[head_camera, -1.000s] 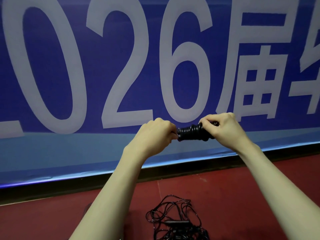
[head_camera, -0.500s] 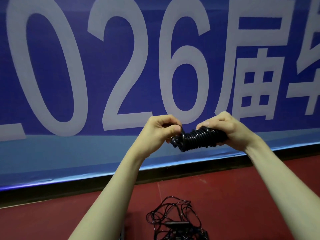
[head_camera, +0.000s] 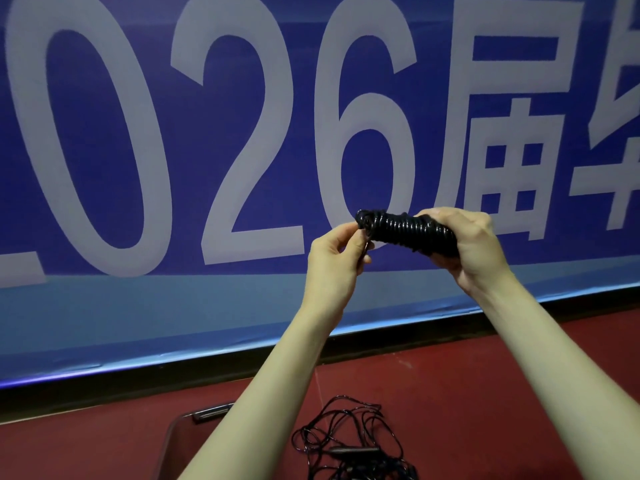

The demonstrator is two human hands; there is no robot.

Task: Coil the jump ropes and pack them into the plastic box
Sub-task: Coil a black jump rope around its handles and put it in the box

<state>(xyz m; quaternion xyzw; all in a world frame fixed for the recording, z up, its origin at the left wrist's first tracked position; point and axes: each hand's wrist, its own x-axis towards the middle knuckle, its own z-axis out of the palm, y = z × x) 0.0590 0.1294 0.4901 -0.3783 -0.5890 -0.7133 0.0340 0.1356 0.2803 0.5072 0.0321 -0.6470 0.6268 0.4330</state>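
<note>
I hold a black jump rope wound into a tight coil (head_camera: 405,230) at chest height in front of a blue banner. My right hand (head_camera: 474,251) grips the coil's right end, fingers curled round it. My left hand (head_camera: 334,258) pinches the loose rope end at the coil's left end. On the red floor below lies a loose tangle of black jump rope (head_camera: 349,445) with a handle in it. The corner of a clear plastic box (head_camera: 180,424) shows at the bottom, partly hidden by my left forearm.
A large blue banner (head_camera: 242,168) with white characters fills the background, ending at a black strip above the red floor (head_camera: 485,393).
The coil has tilted and risen slightly, its left end now up. My left hand has dropped below that end and pinches the rope end. The camera has tipped down, showing the box corner.
</note>
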